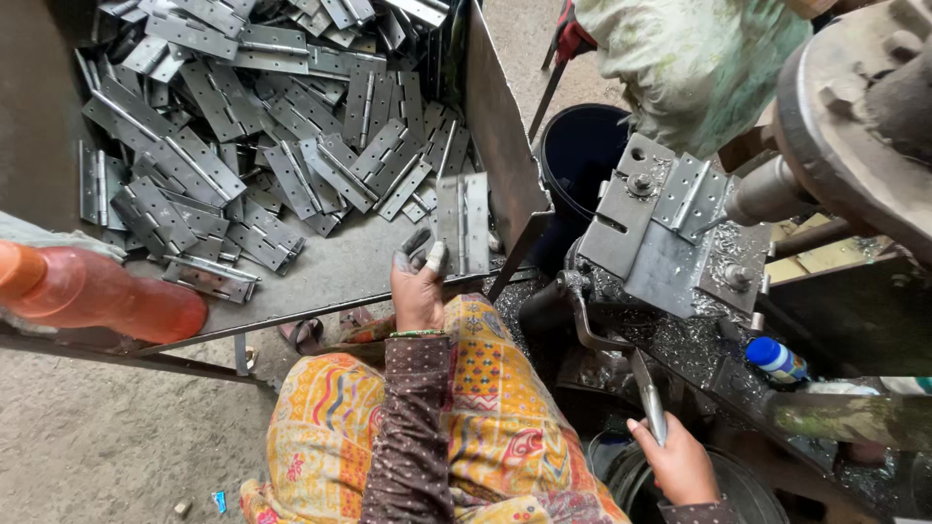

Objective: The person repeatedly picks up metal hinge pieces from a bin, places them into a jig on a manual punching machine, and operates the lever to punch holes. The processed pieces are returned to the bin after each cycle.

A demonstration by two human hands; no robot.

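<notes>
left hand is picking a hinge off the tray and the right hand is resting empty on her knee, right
Not quite. In the head view the left hand does touch a hinge on the tray, but the right hand is not empty: it grips the metal lever of the machine.

— Where is the left hand?
— On the metal tabletop, its fingers touching a flat grey hinge just right of the big hinge pile.
— And the right hand?
— Near right, gripping a metal lever below the drilling jig, where another hinge sits. An orange bottle lies far left.
</notes>
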